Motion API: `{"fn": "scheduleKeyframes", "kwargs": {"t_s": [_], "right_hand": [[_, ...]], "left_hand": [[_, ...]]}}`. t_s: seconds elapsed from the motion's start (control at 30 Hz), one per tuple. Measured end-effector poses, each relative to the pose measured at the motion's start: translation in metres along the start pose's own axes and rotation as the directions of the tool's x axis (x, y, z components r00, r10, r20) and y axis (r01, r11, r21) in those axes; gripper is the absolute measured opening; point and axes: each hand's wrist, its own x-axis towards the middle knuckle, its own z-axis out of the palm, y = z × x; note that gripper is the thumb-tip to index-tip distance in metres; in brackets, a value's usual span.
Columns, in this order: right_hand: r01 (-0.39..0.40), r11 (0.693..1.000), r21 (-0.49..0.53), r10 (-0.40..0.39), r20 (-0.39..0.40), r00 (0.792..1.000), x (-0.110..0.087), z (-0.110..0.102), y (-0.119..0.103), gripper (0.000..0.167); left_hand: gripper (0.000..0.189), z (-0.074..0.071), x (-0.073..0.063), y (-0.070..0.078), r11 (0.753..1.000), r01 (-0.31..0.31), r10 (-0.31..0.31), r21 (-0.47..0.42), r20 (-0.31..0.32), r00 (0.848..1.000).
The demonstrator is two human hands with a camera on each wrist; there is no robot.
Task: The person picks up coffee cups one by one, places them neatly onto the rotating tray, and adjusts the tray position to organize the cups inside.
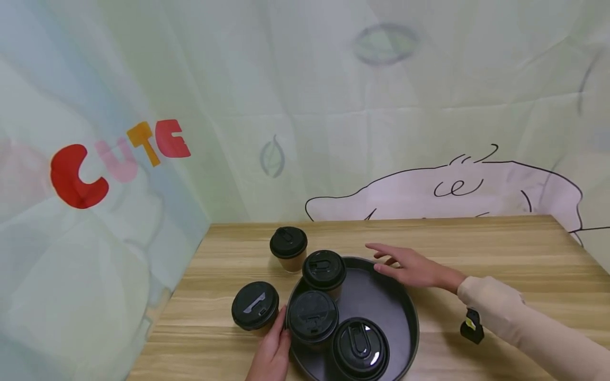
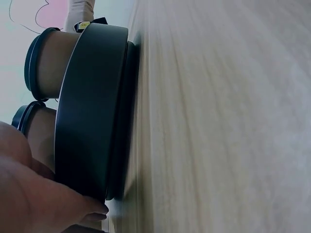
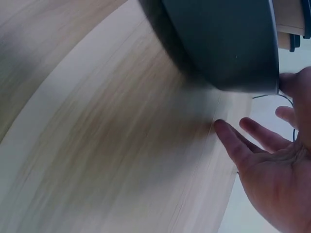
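Observation:
A round dark tray (image 1: 376,296) with a raised wall stands on the wooden table, with three lidded paper cups inside: one at its far left edge (image 1: 324,270), one at its left (image 1: 313,317) and one near its front (image 1: 360,346). My left hand (image 1: 272,349) grips the tray's left side; in the left wrist view its fingertips (image 2: 97,209) reach the lower edge of the wall. At the far right rim, my right hand (image 1: 410,267) has its fingers spread. Its thumb (image 3: 287,83) touches or nearly touches the rim in the right wrist view.
Two more brown cups with black lids stand outside the tray: one (image 1: 256,307) close left of my left hand, another (image 1: 288,247) farther back. A printed curtain (image 1: 333,106) hangs behind the table (image 1: 476,243). A black strap device (image 1: 472,327) sits at my right sleeve.

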Motion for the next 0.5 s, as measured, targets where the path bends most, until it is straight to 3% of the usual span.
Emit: {"fn": "scheduleKeyframes", "kwargs": {"t_s": [0.13,0.23,0.33,0.5], "right_hand": [[0.07,0.998,0.001,-0.07,0.007,0.998,0.009,0.005,-0.001,0.047],[0.095,0.995,-0.019,-0.095,0.014,0.995,0.013,0.008,-0.004,0.042],[0.105,0.993,-0.05,-0.104,0.009,0.995,0.015,0.009,-0.009,0.039],[0.086,0.994,-0.061,-0.086,0.009,0.996,0.016,0.01,-0.01,0.039]], "left_hand": [[0.052,0.0,-0.001,0.002,0.999,-0.02,0.02,0.027,-0.008,1.0],[0.053,-0.001,-0.002,0.007,1.0,0.008,-0.008,-0.003,0.009,1.0],[0.054,-0.001,0.0,0.004,0.999,0.03,-0.029,-0.038,0.031,0.999],[0.054,-0.001,0.002,-0.002,1.0,0.007,-0.006,-0.03,0.028,1.0]]}}
